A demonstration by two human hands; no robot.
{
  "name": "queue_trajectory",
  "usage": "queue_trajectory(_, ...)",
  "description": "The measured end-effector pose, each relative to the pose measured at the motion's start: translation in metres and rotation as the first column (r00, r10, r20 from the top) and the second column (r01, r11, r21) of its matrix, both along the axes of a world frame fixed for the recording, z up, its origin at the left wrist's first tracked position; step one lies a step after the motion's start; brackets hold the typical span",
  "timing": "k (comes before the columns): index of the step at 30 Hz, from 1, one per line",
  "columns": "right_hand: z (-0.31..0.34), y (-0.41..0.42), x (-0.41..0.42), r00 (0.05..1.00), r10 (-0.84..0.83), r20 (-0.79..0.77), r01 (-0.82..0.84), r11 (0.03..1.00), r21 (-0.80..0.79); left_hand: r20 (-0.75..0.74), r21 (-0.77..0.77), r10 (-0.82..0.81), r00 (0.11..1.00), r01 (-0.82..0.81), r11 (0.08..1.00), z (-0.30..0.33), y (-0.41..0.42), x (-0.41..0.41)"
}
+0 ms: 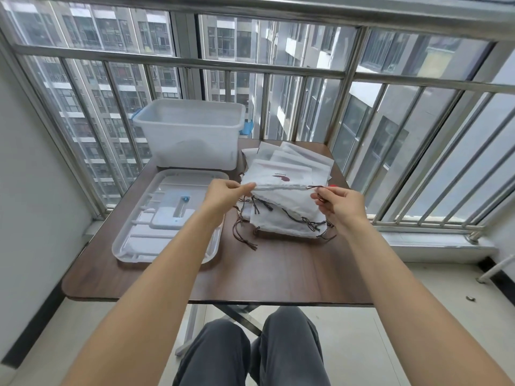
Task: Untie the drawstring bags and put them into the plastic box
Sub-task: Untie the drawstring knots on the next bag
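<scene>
While left hand pinches the top drawstring bag's gathered mouth, right hand fingers pinch its cord above the desk.

A clear lid lies flat on the brown table beside a railing.

The person had two bare arms with no sleeves showing. The left hand and right hand wore no gloves or rings. The legs wore dark grey trousers.
</scene>
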State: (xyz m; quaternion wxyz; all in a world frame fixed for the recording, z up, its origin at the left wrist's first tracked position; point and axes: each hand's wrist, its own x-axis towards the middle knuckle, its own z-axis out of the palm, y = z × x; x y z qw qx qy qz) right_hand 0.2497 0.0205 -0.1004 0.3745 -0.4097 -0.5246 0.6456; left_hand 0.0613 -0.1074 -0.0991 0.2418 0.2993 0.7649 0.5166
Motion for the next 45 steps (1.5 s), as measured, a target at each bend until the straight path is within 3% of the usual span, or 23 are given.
queue_trajectory(2,0.002,0.001,0.006,0.997,0.054,-0.061,-0.059,0.994,-0.092,0.291,0.107,-0.082,0.953,0.053,0.993,-0.001,-0.002,-0.002)
queue_trajectory(5,0.002,-0.001,0.010,0.971,0.097,-0.219,-0.151,0.957,-0.247,0.617,0.245,-0.142,0.774,-0.018,0.969,-0.010,0.000,-0.005)
queue_trajectory(9,-0.006,-0.003,0.004,0.854,-0.021,-0.520,-0.232,0.879,-0.417,0.794,0.313,-0.184,0.579,-0.131,0.941,-0.013,0.005,-0.002)
queue_trajectory(13,-0.009,-0.006,-0.003,0.698,-0.088,-0.711,-0.323,0.847,-0.421,0.891,0.335,-0.212,0.401,-0.266,0.904,-0.009,0.010,-0.002)
queue_trajectory(16,-0.004,-0.011,-0.009,0.845,-0.003,-0.535,-0.174,0.944,-0.281,0.930,0.330,-0.235,0.283,-0.356,0.874,-0.011,0.011,-0.005)
queue_trajectory(18,-0.001,-0.010,-0.009,0.961,0.096,-0.260,-0.088,0.995,0.044,0.918,0.385,-0.306,0.253,-0.375,0.843,-0.011,0.011,-0.009)
queue_trajectory(20,0.002,-0.005,-0.007,0.985,0.100,0.140,-0.154,0.872,0.464,0.876,0.460,-0.361,0.319,-0.332,0.824,-0.009,0.011,-0.011)
queue_trajectory(22,0.003,0.003,-0.004,0.898,-0.034,0.439,-0.336,0.590,0.734,0.785,0.463,-0.289,0.548,-0.209,0.861,-0.007,0.011,-0.013)
queue_trajectory(23,0.003,0.006,-0.003,0.853,-0.104,0.511,-0.422,0.440,0.793,0.654,0.427,-0.220,0.724,-0.113,0.897,-0.006,0.011,-0.012)
queue_trajectory(24,0.002,0.009,-0.003,0.814,-0.168,0.556,-0.490,0.315,0.813,0.422,0.354,-0.163,0.892,0.003,0.935,-0.004,0.010,-0.011)
queue_trajectory(25,0.001,0.011,-0.003,0.776,-0.228,0.589,-0.546,0.224,0.807,0.108,0.241,-0.144,0.984,0.114,0.964,-0.003,0.010,-0.010)
queue_trajectory(26,0.001,0.013,-0.004,0.736,-0.288,0.613,-0.593,0.163,0.788,-0.200,0.109,-0.173,0.964,0.198,0.974,-0.002,0.009,-0.010)
queue_trajectory(27,0.001,0.015,-0.004,0.699,-0.346,0.626,-0.629,0.119,0.768,-0.413,-0.012,-0.238,0.879,0.256,0.966,-0.001,0.009,-0.008)
queue_trajectory(28,0.001,0.016,-0.005,0.673,-0.400,0.623,-0.649,0.085,0.756,-0.519,-0.091,-0.297,0.802,0.294,0.951,0.001,0.008,-0.006)
queue_trajectory(31,0.003,0.013,-0.006,0.644,-0.492,0.586,-0.661,0.029,0.750,-0.628,-0.149,-0.354,0.693,0.340,0.929,0.007,0.007,-0.005)
queue_trajectory(35,0.007,0.005,-0.003,0.584,-0.497,0.643,-0.671,0.152,0.726,-0.771,-0.284,-0.375,0.514,0.249,0.926,0.005,0.005,-0.013)
queue_trajectory(38,0.008,0.002,0.004,0.487,-0.480,0.729,-0.701,0.283,0.655,-0.791,-0.309,-0.350,0.503,0.166,0.937,0.001,0.002,-0.018)
queue_trajectory(45,0.003,0.003,0.002,0.465,-0.478,0.745,-0.656,0.379,0.653,-0.794,-0.313,-0.314,0.521,0.093,0.945,-0.001,0.001,-0.016)
